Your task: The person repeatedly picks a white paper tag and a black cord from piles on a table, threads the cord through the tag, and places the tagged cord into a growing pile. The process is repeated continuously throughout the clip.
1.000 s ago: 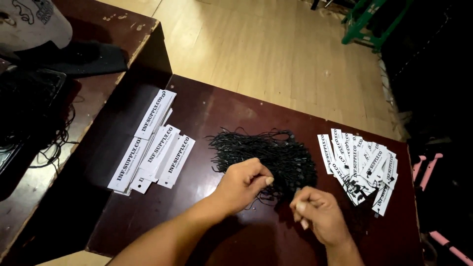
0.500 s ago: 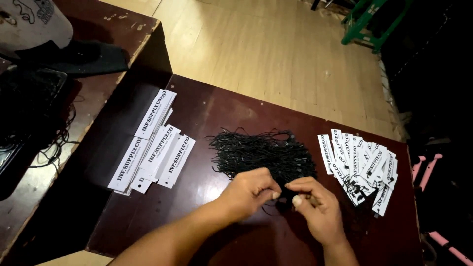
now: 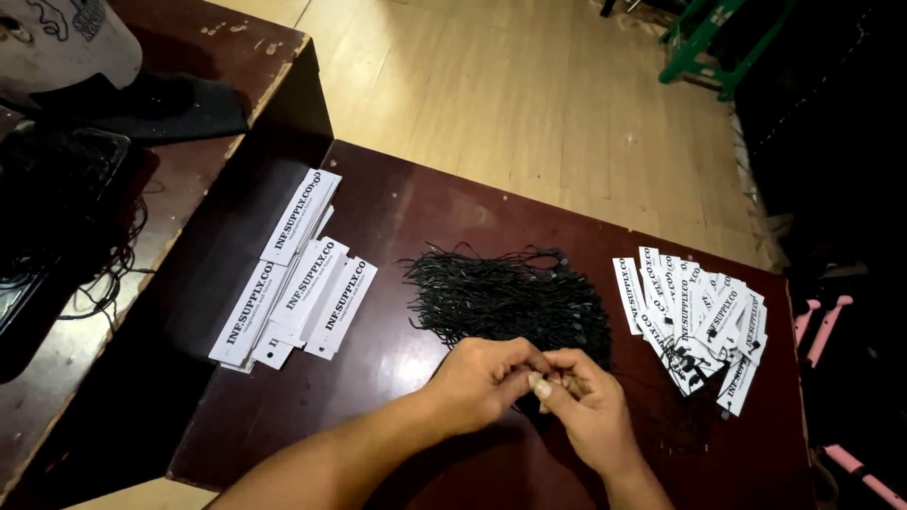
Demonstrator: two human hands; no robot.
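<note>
My left hand (image 3: 482, 378) and my right hand (image 3: 586, 411) meet fingertip to fingertip at the near edge of a pile of thin black strings (image 3: 510, 297) on a dark brown table (image 3: 416, 217). Both pinch something small between them, probably one black string; it is too small to tell apart. A stack of white paper tags (image 3: 298, 274) lies to the left of the pile. A fanned heap of white tags with black strings (image 3: 694, 316) lies to the right.
A higher wooden bench (image 3: 217, 57) stands at the left, carrying a cap, a black cloth (image 3: 142, 99) and tangled black cords (image 3: 57, 208). Pale wood floor lies beyond the table. Green frame legs (image 3: 723, 42) stand at the far right; pink handles (image 3: 822, 316) show by the right edge.
My two hands were apart a second ago, the right one lower right. They have come together in front of the string pile, fingertips touching.
</note>
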